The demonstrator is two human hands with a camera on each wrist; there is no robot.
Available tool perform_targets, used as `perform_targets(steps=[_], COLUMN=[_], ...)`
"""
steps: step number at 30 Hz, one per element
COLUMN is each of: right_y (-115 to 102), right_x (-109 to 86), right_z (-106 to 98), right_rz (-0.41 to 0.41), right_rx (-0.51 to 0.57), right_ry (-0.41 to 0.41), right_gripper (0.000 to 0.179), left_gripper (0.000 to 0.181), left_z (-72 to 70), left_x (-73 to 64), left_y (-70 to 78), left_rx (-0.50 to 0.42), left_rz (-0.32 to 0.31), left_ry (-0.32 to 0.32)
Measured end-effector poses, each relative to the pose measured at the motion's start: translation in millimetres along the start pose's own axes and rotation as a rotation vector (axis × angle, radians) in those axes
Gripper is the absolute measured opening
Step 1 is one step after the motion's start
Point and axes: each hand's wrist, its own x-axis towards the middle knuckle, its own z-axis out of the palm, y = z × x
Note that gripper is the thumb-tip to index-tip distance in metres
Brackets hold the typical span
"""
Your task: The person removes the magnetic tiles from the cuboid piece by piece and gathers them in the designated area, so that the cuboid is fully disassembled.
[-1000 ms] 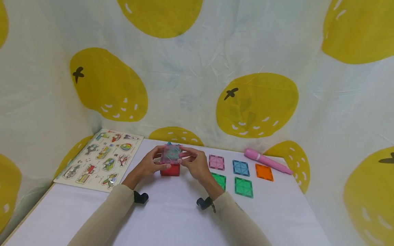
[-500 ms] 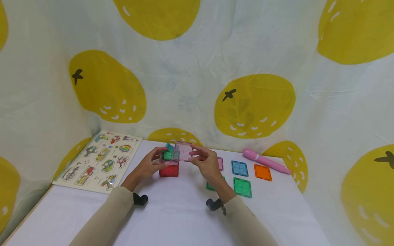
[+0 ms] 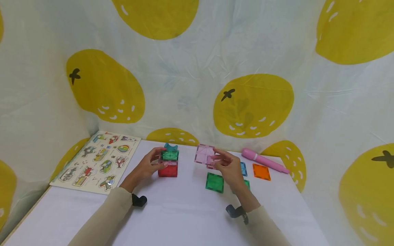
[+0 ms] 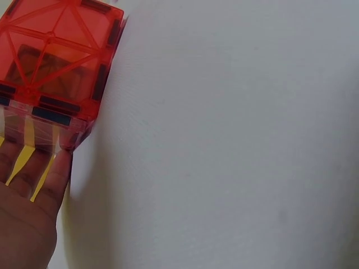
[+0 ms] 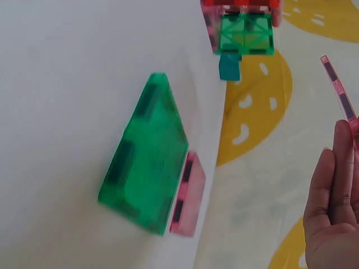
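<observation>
A small box-like stack of translucent magnetic tiles stands on the table, with a red tile (image 3: 168, 170) in front, a green tile (image 3: 170, 155) above and a teal piece (image 3: 171, 147) behind. My left hand (image 3: 146, 165) holds the stack at its left side, thumb in front and fingers behind. In the left wrist view, its fingers lie against a clear pinkish wall below the red face. Raised to the right, a pink square magnetic tile (image 3: 203, 154) is pinched at its right edge by my right hand (image 3: 229, 167). The right wrist view shows that tile edge-on.
On the table lie a green tile (image 3: 214, 182), an orange tile (image 3: 262, 172) and a partly covered blue tile (image 3: 243, 168). Another green tile (image 3: 247, 184) is partly behind the right wrist. A pink marker-shaped stick (image 3: 264, 160) lies back right; a picture puzzle board (image 3: 98, 160) lies left.
My right hand has lifted the pink tile off the top of the stack and carried it right, uncovering the green tile. The left hand has stayed on the stack.
</observation>
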Motion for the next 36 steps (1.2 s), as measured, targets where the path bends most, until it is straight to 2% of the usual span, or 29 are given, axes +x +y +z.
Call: perform_targets(steps=[6, 14, 21, 26, 31, 36], right_y=[4, 2, 8, 15, 26, 38], right_x=[-8.3, -21.3, -33.8, -40.5, -49.4, -60.7], right_z=[-32, -69, -99, -124, -147, -169], right_rz=[0.020, 0.159, 0.174, 0.224, 0.292, 0.299], right_rx=[-0.012, -0.060, -0.137, -0.197, -0.216, -0.228], right_ry=[0.063, 0.086, 0.131, 0.127, 0.123, 0.124], right_gripper=[0.050, 0.053, 0.054, 0.057, 0.058, 0.059], left_gripper=[0.069, 0.069, 0.067, 0.068, 0.069, 0.068], left_z=[2.2, 0.8, 0.6, 1.1, 2.2, 2.0], left_x=[-0.6, -2.3, -2.3, -3.1, -2.6, -2.3], left_y=[-3.5, -3.8, -2.1, 0.5, 1.6, 0.4], left_rx=[-0.024, -0.044, -0.029, -0.027, -0.033, -0.040], left_rz=[0.019, 0.012, 0.012, 0.024, 0.008, 0.002], left_ry=[-0.016, -0.011, -0.007, -0.009, -0.010, -0.010])
